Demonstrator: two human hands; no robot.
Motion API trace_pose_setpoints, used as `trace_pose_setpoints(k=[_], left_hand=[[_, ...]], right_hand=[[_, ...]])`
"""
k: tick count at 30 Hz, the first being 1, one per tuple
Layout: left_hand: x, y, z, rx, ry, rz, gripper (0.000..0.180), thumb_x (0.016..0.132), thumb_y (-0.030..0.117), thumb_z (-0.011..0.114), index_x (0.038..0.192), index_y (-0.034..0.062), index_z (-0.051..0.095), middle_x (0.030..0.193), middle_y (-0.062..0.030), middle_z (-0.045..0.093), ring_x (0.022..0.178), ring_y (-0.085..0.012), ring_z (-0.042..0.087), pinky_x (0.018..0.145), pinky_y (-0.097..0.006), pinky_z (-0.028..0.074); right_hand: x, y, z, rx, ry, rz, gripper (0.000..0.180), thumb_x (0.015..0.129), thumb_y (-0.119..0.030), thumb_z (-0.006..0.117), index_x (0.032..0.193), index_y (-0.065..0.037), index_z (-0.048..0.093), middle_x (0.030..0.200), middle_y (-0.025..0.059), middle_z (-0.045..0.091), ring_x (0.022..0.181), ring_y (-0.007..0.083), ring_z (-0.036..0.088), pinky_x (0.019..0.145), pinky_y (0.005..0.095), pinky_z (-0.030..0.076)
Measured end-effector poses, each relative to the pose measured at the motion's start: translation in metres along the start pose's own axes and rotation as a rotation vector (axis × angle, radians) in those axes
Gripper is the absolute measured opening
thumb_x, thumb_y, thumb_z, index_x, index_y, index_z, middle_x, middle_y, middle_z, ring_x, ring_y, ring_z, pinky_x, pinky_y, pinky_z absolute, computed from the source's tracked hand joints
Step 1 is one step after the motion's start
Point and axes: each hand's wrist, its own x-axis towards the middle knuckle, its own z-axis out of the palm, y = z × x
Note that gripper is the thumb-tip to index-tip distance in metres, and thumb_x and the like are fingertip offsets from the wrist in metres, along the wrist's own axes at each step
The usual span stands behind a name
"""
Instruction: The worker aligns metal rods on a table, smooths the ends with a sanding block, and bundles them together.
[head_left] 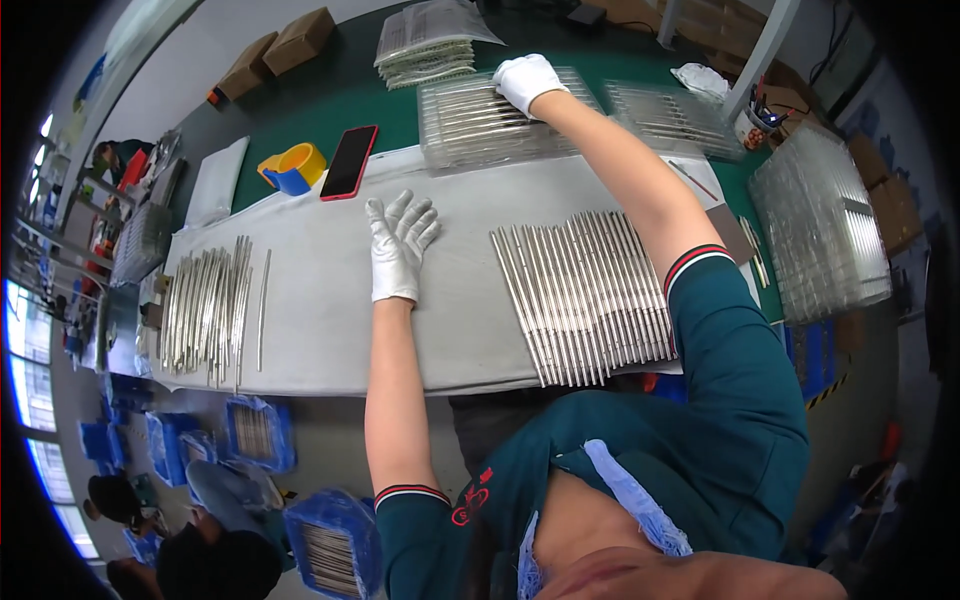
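My left hand (400, 245), in a white glove, hovers over or rests on the grey cloth (320, 290) with its fingers spread and nothing in them. At the far side, my right hand (527, 84), also gloved, reaches over a clear plastic tray (440, 145) holding a row of thin metal rods (470, 118). Its fingers are curled down at the rods; what lies between them is hidden. Below my right forearm, many slim silver rods (580, 300) lie side by side near the front edge. A looser bunch of rods (207, 310) is on the cloth's left.
A red-edged phone (349, 162) and a yellow and blue tape roll (296, 168) lie at the back left. A second clear tray (670, 115) is right of the first. Stacked trays (820, 220) stand far right. Blue-lined bins (335, 545) of rods sit on the floor.
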Motion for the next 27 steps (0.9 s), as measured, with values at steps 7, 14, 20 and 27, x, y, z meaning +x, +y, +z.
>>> trace_pose_setpoints(k=[7,14,20,27], left_hand=[[-0.001,0.002,-0.002,0.004,-0.001,0.0,0.094,0.084,0.073,0.035,0.137,-0.0045,0.031,0.129,-0.025,0.043,0.117,-0.0324,0.046,0.101,-0.042,0.038],[-0.002,-0.001,-0.002,0.0,-0.018,0.006,0.092,0.083,0.072,0.038,0.137,-0.0018,0.032,0.129,-0.0232,0.043,0.117,-0.0316,0.046,0.101,-0.042,0.038],[-0.016,-0.012,0.007,0.459,-0.126,0.088,0.066,0.091,0.051,0.047,0.132,-0.0012,0.043,0.125,-0.0204,0.053,0.118,-0.0298,0.05,0.1,-0.038,0.039],[-0.097,-0.049,0.116,1.543,-0.729,0.731,0.078,0.08,0.062,0.053,0.13,0.0023,0.047,0.134,-0.0226,0.044,0.127,-0.0395,0.036,0.107,-0.052,0.021]], right_hand=[[-0.014,0.005,-0.01,0.167,-0.097,-0.042,0.026,0.083,-0.016,0.049,0.099,-0.018,0.069,0.097,0.006,0.068,0.091,0.0261,0.065,0.075,0.0389,0.052],[-0.074,0.009,-0.062,0.44,-0.081,0.098,0.041,0.091,-0.034,0.044,0.127,-0.016,0.052,0.13,0.0056,0.052,0.113,0.0274,0.053,0.095,0.0386,0.042],[-0.227,-0.021,-0.099,0.502,-0.188,-0.34,0.059,0.09,-0.043,0.043,0.131,-0.001,0.041,0.136,0.0172,0.042,0.127,0.033,0.036,0.106,0.0419,0.028],[-0.337,-0.029,-0.116,0.433,-0.207,-0.279,0.065,0.085,-0.047,0.048,0.131,-0.001,0.042,0.137,0.0183,0.041,0.13,0.0326,0.033,0.11,0.0468,0.02]])
